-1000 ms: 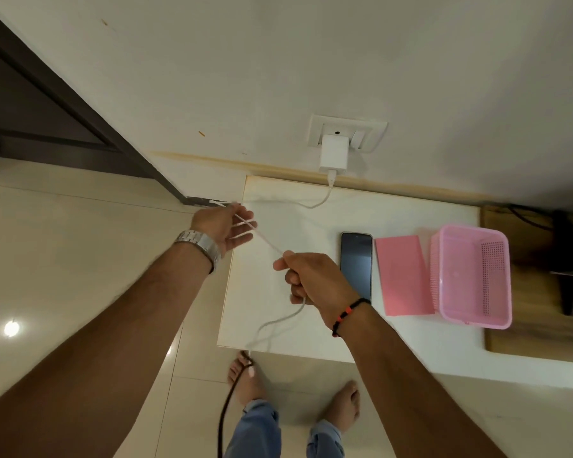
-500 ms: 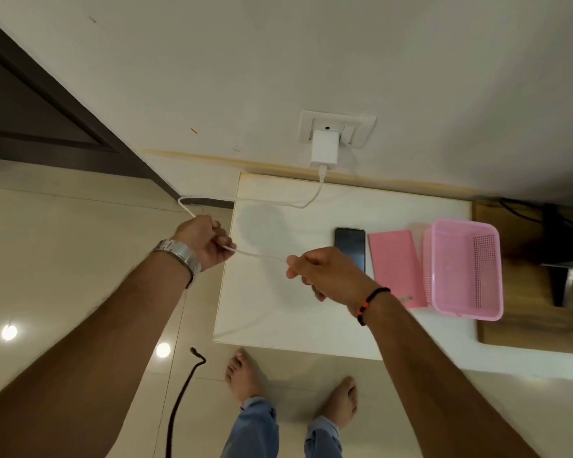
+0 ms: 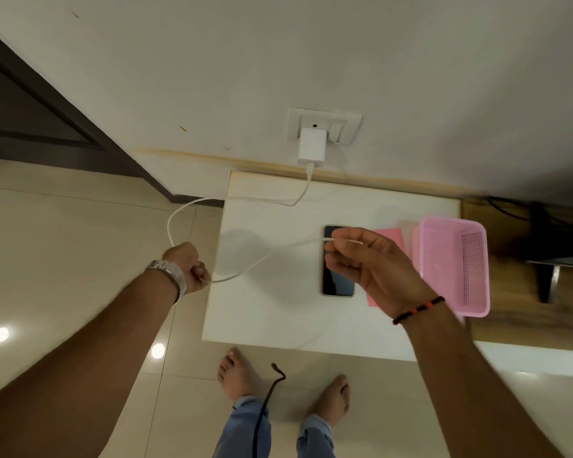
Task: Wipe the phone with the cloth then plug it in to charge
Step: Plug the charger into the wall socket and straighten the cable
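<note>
The phone [image 3: 338, 272] lies face up on the white surface [image 3: 265, 312], right of centre in the frame, long side running up and down. The right hand [image 3: 374, 262] hovers over its upper part, fingers [image 3: 339, 241] pinching the free end of the white cable [image 3: 252, 266] just above the screen; the plug tip pokes out to the right of the pinch. The left hand [image 3: 187, 267], left of centre and off the surface edge, is curled into a fist around the cable's middle. From there the cable loops up and right to the charger [image 3: 311, 150] in the wall socket [image 3: 325, 127], top centre. The pink cloth [image 3: 386, 234] lies just right of the phone, mostly hidden by the right hand, with a pink basket [image 3: 454, 262] beside it.
</note>
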